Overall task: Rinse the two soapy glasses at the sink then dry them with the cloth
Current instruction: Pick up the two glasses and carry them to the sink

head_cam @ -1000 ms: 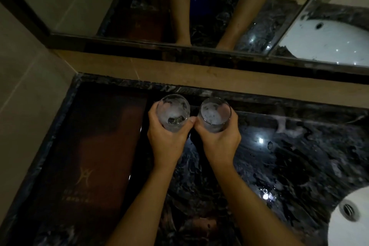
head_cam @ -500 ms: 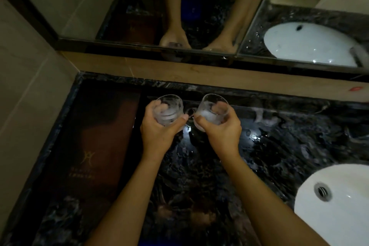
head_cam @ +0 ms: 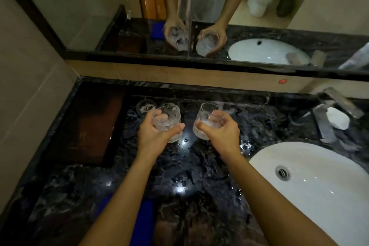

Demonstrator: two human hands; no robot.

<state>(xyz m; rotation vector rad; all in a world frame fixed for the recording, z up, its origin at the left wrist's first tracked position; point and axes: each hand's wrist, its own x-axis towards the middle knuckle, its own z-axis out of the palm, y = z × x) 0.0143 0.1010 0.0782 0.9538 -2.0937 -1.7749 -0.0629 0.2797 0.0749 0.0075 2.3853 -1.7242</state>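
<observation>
My left hand (head_cam: 152, 134) grips a clear soapy glass (head_cam: 169, 118) above the dark marble counter (head_cam: 199, 166), fingers curled round its side. My right hand (head_cam: 219, 132) grips a second soapy glass (head_cam: 205, 114), tilted a little, with foam at its bottom. Both glasses are held off the counter, side by side, left of the white sink (head_cam: 319, 185). A blue cloth (head_cam: 143, 223) lies at the counter's near edge, partly hidden by my left forearm.
A chrome tap (head_cam: 323, 124) stands behind the sink, with a white soap piece (head_cam: 337, 118) beside it. A dark brown tray (head_cam: 89, 126) lies on the counter's left. Two soapy ring marks (head_cam: 145, 107) sit near the back wall. A mirror (head_cam: 199, 16) runs above.
Both hands lifted the glasses off the counter, moved them apart and carried them right, toward the sink. The view swung right, bringing the sink and tap into sight.
</observation>
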